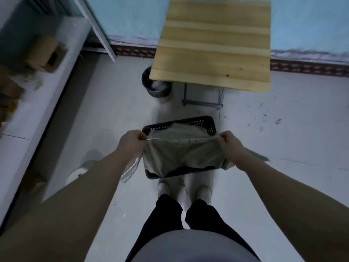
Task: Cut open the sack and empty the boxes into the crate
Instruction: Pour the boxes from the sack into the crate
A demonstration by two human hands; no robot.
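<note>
I stand over a black perforated crate (205, 123) on the floor. A grey-green sack (181, 152) hangs stretched above the crate and covers most of its inside. My left hand (130, 143) grips the sack's left corner, and my right hand (229, 146) grips its right corner. The sack's lower end droops into the crate. No boxes show inside the crate or the sack; the sack hides the crate's contents.
A wooden folding table (213, 44) stands just beyond the crate by the blue wall. A dark waste bin (156, 86) sits at its left leg. A white shelf (43, 91) with cardboard boxes (47, 53) runs along the left. My shoes (164, 188) touch the crate's near edge.
</note>
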